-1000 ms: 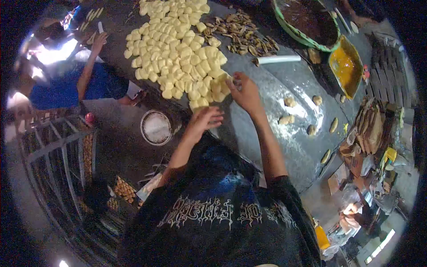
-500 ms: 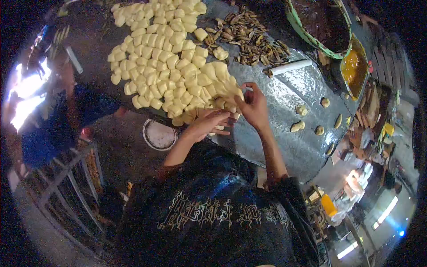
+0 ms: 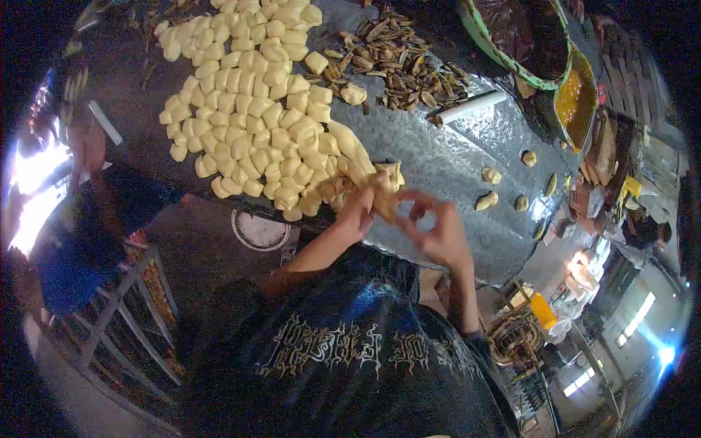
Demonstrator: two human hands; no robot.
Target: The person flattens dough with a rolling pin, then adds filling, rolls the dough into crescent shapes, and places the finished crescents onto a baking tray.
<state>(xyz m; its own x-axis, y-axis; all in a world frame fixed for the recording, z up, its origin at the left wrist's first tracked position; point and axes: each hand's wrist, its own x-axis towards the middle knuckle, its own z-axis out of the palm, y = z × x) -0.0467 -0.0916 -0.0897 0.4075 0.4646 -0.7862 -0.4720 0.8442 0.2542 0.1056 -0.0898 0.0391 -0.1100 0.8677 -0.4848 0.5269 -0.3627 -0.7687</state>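
Note:
My left hand [image 3: 356, 210] is closed around a small lump of dough [image 3: 384, 203], just off the table's near edge. Close on its right is my right hand [image 3: 442, 235], fingers bent toward that lump and smeared by motion; whether they grip it I cannot make out. A long strip of pale dough [image 3: 349, 148] runs down to the left hand. Beside it spreads a large batch of cut dough pieces [image 3: 252, 120]. Another bit of dough [image 3: 393, 175] lies just beyond my fingers.
Brown elongated slices [image 3: 398, 62] are heaped at the back, near a white stick [image 3: 471, 107]. A green-rimmed basin [image 3: 485, 45] and a container of yellow liquid [image 3: 575, 102] stand back right. Several small lumps [image 3: 491, 175] dot the metal tabletop [image 3: 438, 157]. A person in blue [image 3: 95, 226] is at left.
Both hands have drawn nearer my body, the right one lower and further right. A lump of dough now shows between them. The dough strip looks narrower, and the whole view has shifted slightly.

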